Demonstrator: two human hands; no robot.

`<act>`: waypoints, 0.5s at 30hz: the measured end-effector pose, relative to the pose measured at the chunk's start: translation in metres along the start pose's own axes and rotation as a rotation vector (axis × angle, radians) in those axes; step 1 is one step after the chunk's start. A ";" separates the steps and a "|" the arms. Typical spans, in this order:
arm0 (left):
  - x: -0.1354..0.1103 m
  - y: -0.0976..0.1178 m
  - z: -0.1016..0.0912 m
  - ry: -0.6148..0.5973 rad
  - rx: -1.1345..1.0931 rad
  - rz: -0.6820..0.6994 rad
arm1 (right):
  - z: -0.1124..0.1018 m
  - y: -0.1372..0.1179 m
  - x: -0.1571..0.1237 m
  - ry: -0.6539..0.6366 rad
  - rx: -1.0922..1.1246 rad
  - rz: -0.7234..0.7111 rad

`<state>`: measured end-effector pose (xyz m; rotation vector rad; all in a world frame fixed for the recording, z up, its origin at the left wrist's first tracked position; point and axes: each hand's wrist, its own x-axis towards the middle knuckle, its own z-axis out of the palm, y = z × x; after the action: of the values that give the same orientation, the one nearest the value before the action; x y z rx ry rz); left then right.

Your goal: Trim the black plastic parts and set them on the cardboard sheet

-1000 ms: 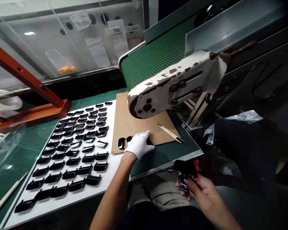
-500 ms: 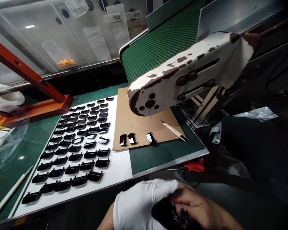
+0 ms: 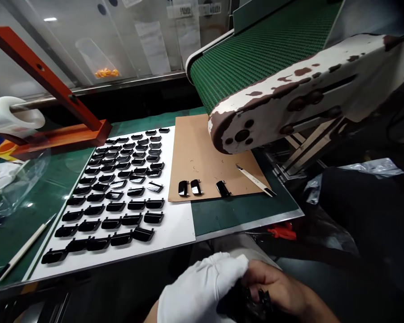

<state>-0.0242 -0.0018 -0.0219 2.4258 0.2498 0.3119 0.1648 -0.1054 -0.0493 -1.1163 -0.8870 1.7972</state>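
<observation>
From here I see the gloved left hand (image 3: 198,289) and the bare right hand (image 3: 272,287) together at the bottom of the frame, both closed around a glossy black piece (image 3: 252,301). It sits between them, mostly hidden by the fingers. It looks like light, stiff plastic, and I would expect the shiny face to be slippery and easily marked, so I would take it by its edges, with the gloved hand on the shiny side. Above the hands, on the green worktop (image 3: 242,215), a white board (image 3: 178,237) carries rows of similar black pieces (image 3: 111,208). To its right, a brown cardboard sheet (image 3: 205,175) holds three more pieces (image 3: 195,187) and a craft knife (image 3: 254,180), all well apart from the hands
</observation>
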 end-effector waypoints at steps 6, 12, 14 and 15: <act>-0.013 -0.011 0.011 0.080 0.243 -0.090 | 0.012 0.003 0.006 0.426 0.160 0.110; -0.032 -0.012 0.021 0.110 0.282 -0.102 | 0.032 0.005 0.008 0.395 0.094 0.099; -0.038 -0.013 0.031 0.156 0.250 -0.127 | 0.035 0.005 0.006 0.410 0.144 0.132; -0.041 -0.013 0.037 0.183 0.223 -0.126 | 0.036 0.005 0.005 0.403 0.152 0.160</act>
<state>-0.0538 -0.0248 -0.0644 2.5870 0.5427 0.4715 0.1293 -0.1084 -0.0426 -1.4150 -0.4261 1.6485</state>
